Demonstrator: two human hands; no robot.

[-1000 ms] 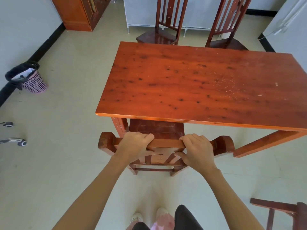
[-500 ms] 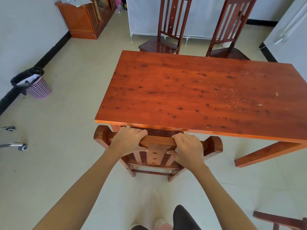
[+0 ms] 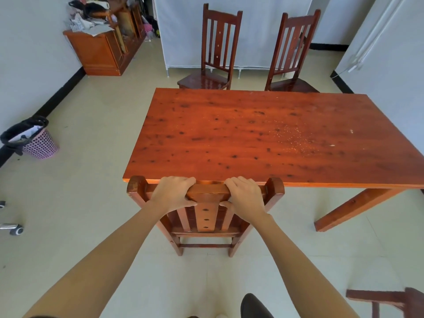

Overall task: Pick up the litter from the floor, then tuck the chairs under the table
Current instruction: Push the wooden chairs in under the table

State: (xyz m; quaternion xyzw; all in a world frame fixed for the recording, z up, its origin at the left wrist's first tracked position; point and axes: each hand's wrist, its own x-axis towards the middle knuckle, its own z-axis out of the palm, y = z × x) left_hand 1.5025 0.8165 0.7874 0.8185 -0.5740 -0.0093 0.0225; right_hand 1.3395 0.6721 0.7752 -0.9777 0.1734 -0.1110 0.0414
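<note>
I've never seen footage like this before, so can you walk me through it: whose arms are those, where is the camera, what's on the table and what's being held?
There is no machine here. The arms belong to a person wearing a wide-angle camera on the head, so you look forward and down along their arms. The left hand and right hand both grip the top rail of a wooden chair, whose seat is out of sight under the near edge of a reddish wooden table. The tabletop holds only a scatter of pale crumbs. Across the table stand two more chairs, set back from it, and part of another chair shows at the bottom right. A purple wastebasket with a black liner stands by the left wall.
</note>
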